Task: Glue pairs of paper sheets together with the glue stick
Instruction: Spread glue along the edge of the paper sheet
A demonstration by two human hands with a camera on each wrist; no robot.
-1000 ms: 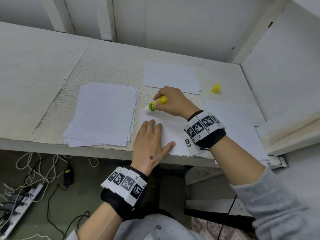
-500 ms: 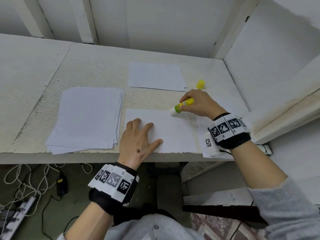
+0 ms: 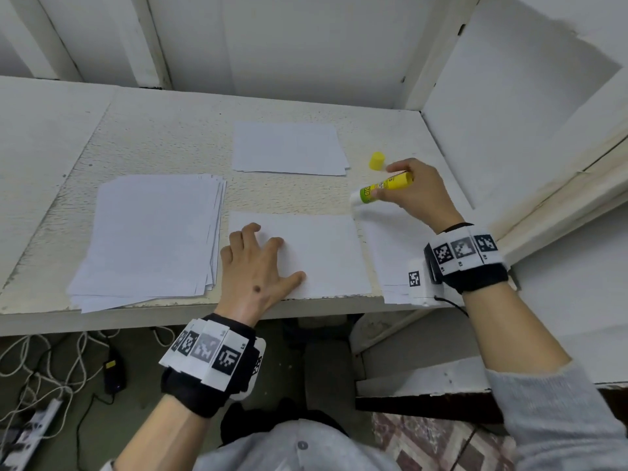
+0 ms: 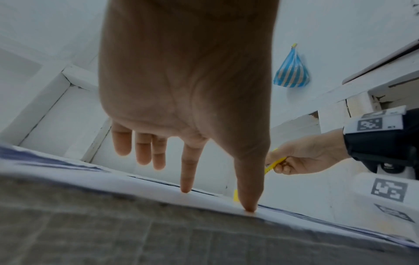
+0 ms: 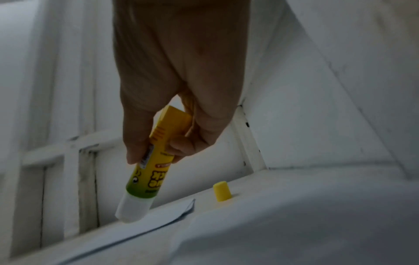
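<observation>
A white paper sheet point(image 3: 319, 253) lies at the desk's front edge. My left hand point(image 3: 258, 263) presses flat on its left part, fingers spread and straight; the thumb point(image 4: 248, 197) and forefinger touch the paper. My right hand point(image 3: 414, 192) grips the uncapped yellow and green glue stick point(image 3: 380, 186) just off the sheet's far right corner, white tip point(image 5: 131, 211) pointing down and left, a little above the paper. Its yellow cap point(image 3: 376, 160) stands on the desk behind. A thick paper stack point(image 3: 149, 236) lies to the left, another pile point(image 3: 390, 253) under my right wrist.
A small set of sheets point(image 3: 289, 147) lies at the back middle of the white desk point(image 3: 163, 137). White walls close in behind and at the right. Cables and a power strip point(image 3: 30, 433) lie on the floor below. A blue striped bag point(image 4: 291, 71) hangs on the wall.
My right hand has carried the glue stick from the sheet's far left corner along its far edge to just past the far right corner. The left hand stays pressed on the sheet.
</observation>
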